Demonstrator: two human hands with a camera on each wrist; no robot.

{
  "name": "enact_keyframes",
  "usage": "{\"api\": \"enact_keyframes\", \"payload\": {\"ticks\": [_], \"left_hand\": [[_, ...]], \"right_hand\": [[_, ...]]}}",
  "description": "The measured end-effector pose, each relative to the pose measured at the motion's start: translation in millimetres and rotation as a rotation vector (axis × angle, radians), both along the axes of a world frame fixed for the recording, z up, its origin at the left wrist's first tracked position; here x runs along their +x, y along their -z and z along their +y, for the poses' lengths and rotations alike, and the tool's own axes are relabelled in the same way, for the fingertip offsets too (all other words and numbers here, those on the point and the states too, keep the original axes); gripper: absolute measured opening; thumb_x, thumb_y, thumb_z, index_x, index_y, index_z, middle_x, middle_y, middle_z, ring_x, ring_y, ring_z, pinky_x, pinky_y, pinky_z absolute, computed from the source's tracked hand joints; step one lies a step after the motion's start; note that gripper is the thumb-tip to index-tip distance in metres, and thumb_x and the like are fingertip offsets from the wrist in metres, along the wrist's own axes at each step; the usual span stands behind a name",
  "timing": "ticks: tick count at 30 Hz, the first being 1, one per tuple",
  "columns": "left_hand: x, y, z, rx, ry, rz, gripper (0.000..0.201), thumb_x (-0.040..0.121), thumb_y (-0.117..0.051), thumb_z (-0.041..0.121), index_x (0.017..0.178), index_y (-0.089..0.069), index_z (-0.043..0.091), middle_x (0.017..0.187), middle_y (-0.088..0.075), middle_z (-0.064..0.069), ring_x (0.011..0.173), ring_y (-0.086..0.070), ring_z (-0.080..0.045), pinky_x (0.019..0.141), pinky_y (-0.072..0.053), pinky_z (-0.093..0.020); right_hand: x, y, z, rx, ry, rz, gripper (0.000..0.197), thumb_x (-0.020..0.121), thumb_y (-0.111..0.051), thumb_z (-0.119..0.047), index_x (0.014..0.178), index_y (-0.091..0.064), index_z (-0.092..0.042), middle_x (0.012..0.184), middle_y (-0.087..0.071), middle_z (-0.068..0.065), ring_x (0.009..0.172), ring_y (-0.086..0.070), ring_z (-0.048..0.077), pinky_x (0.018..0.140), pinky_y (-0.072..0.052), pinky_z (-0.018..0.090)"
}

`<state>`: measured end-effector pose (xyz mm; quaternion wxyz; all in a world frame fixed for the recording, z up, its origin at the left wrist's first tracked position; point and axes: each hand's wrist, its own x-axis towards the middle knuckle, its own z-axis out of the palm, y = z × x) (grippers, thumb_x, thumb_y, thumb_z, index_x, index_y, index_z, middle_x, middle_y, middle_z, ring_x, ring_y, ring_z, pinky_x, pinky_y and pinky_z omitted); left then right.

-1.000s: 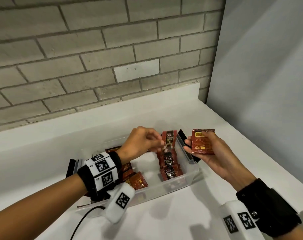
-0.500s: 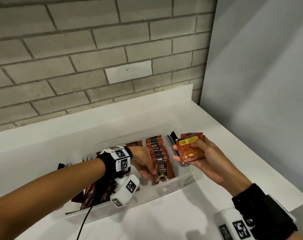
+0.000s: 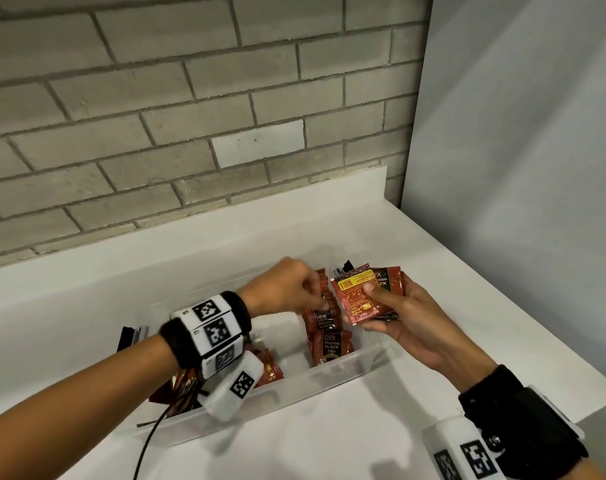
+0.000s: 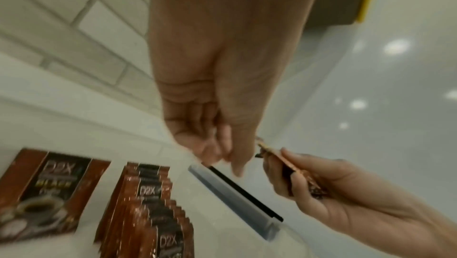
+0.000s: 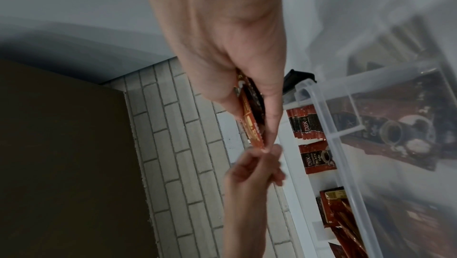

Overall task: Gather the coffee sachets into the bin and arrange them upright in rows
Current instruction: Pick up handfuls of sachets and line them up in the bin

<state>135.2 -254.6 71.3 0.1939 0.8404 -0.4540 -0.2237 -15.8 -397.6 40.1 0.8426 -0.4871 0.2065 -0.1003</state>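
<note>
Right hand (image 3: pixel 410 315) grips a small fan of coffee sachets (image 3: pixel 365 294), thumb pressed across the red back of the front one, fingers curled behind; at least 2 sachets are in the grip, exact count not determinable. The fan is held above the right end of the clear plastic bin (image 3: pixel 360 367).

Left hand (image 3: pixel 282 287) hovers over the bin with fingers curled downward, fingertips close to the left edge of the held sachets. Contact is suggested in the right wrist view, but whether the fingers actually pinch a sachet cannot be told; the left wrist view is motion-blurred.

Inside the bin, 1 row of upright sachets (image 3: pixel 325 336) stands along the right side, fronts facing the camera, printed "D2X BLACK". At the left end, loose sachets (image 3: pixel 268 368) lie flat or tilted in a heap, partly hidden by the left wrist band.

The bin rests on a white counter (image 3: pixel 329 445), backed by a grey brick wall (image 3: pixel 190 116).
</note>
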Motion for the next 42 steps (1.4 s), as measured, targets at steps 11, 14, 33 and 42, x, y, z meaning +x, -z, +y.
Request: {"api": "enact_keyframes", "payload": {"ticks": [11,14,33,42], "left_hand": [[-12,-6,29,-0.459,0.42,-0.474,0.022,0.084,-0.07,0.016,0.106,-0.069,0.013,0.103,-0.06,-0.002,0.097,-0.051,-0.011,0.078,-0.048,-0.024],[-9,-5,32,-0.575,0.336,-0.416,0.018,0.085,-0.069,0.016,0.102,-0.073,0.011,0.093,-0.066,0.0,0.087,-0.058,-0.009,0.075,-0.051,-0.026],[4,32,12,0.104,-0.276,0.614,0.015,0.084,-0.067,-0.002,0.097,-0.069,-0.009,0.084,-0.073,-0.015,0.066,-0.07,-0.017,0.068,-0.059,-0.022],[-9,45,2,0.342,-0.285,0.57,0.02,0.076,-0.075,0.0,0.096,-0.073,0.0,0.094,-0.074,-0.013,0.088,-0.07,-0.025,0.088,-0.056,-0.039]], "right_hand": [[5,-6,19,0.012,-0.034,-0.035,0.029,0.088,-0.063,-0.01,0.116,-0.056,-0.005,0.099,-0.073,0.013,0.087,-0.072,0.024,0.064,-0.059,0.033],[2,-7,18,0.007,-0.017,-0.036,0.026,0.087,-0.064,-0.022,0.107,-0.061,-0.005,0.086,-0.072,0.013,0.074,-0.07,0.018,0.064,-0.058,0.033],[-1,-5,0,0.226,0.085,-0.022,0.03,0.098,-0.036,-0.014,0.108,-0.059,0.004,0.092,-0.071,0.02,0.079,-0.072,0.025,0.058,-0.057,0.033],[-3,-10,0,0.228,0.093,-0.013,0.03,0.098,-0.035,-0.011,0.099,-0.061,0.003,0.088,-0.071,0.018,0.079,-0.072,0.025,0.057,-0.058,0.033]]}}
